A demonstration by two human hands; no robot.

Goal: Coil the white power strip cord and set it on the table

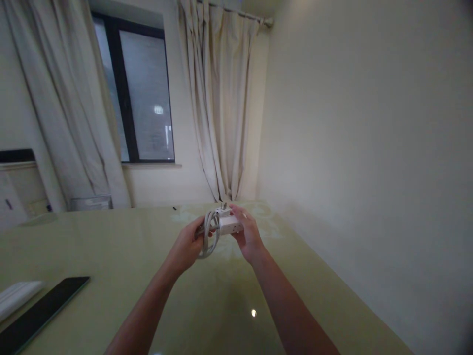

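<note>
A white power strip (228,226) is held up over the table, near its far side. My right hand (247,232) is closed around the strip's right end. Coiled grey cable (209,234) hangs at its left end, and my left hand (189,244) is closed on that coil. On top of the strip sits the plug (223,211), its metal prongs pointing up. The fingers of my right hand reach close to the plug; whether they touch it I cannot tell.
The glossy greenish table (121,246) runs along the wall on the right. At the lower left lie a flat black panel (44,310) and a white object (18,296). A tiny dark piece (175,208) rests near the far edge. Curtains (221,98) hang beside a window (146,93).
</note>
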